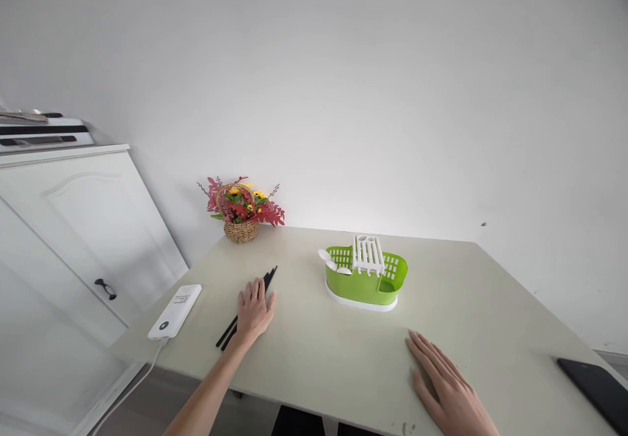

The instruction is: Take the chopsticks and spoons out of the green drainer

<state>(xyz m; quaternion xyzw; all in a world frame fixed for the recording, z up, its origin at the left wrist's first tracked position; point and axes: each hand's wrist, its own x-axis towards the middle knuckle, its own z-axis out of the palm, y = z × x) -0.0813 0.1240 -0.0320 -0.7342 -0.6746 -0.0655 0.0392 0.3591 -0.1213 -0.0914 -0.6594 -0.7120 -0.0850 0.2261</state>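
Note:
Several black chopsticks (227,333) lie slantwise on the left part of the table. My left hand (253,315) rests palm down across their middle and hides part of them. Its fingers are stretched out over the chopsticks, with the thumb apart on the right. Flat on the table lies my right hand (444,383), fingers extended and thumb apart, holding nothing. Beyond both hands stands a green utensil basket (360,287) with a white base and a white slotted rack (367,253) across its top. White spoons (330,262) lean out of its left end.
A wicker basket of artificial flowers (241,230) stands at the back left. Near the left edge lies a white power bank (175,311) with a cable (140,380) hanging off the table (318,351). A black phone (596,387) is at the far right. A white cabinet (83,226) stands to the left.

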